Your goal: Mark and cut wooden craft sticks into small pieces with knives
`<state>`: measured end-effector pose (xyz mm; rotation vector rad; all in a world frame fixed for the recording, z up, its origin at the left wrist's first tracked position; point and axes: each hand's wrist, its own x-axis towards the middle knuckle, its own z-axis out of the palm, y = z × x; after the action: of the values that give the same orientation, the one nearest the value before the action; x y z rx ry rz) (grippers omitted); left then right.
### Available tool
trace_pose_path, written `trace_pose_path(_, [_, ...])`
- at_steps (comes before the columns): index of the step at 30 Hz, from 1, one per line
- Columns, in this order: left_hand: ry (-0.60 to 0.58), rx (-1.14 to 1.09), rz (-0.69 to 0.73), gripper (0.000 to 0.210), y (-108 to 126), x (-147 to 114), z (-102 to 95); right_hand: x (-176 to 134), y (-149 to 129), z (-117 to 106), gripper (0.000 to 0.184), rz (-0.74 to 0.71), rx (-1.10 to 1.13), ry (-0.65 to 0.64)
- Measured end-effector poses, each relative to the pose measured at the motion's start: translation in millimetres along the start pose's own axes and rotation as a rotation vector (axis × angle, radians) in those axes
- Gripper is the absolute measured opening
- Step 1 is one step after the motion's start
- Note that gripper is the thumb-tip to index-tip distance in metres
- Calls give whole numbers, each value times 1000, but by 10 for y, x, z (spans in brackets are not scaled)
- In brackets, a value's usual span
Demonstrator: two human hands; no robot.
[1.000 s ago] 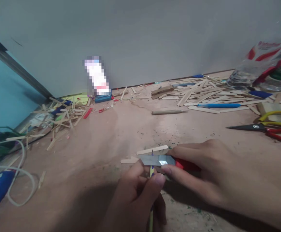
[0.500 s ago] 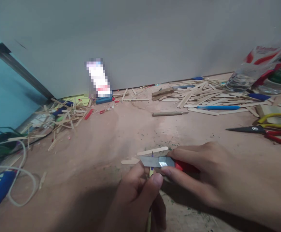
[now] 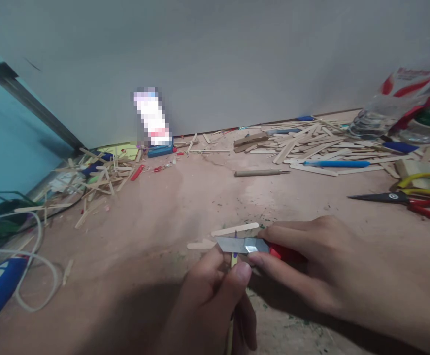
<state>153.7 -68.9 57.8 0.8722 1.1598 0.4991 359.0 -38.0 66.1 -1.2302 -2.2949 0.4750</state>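
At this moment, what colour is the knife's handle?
The handle is red where it shows, head view.

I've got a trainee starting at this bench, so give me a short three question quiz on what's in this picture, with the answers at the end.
1. True or false: the left hand is lying flat on the table with nothing in it.
2. What does the right hand hold?
3. Fill in: the blue tool lies among flat wooden ____.

Key:
1. False; it grips a thin yellowish stick.
2. A red-handled knife.
3. Sticks.
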Motion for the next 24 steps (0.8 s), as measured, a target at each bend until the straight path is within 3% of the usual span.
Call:
trace_pose_path(9, [-13,-19,-15,56,-27,4,-12,-1,10,30,42,3,14,0])
trace_pose_path(13, [5,15,-33,53,-14,-16,-5,-11,-7,0,39,-36,-13,58])
trace_pose_path(19, [12,15,-22,60,-11,-18,2,20,-6,-5,41,-23,-9,35])
trace_pose_path(24, [-4,-9,-10,62,-17,-9,-2,3,4,6,40,-37,15,95])
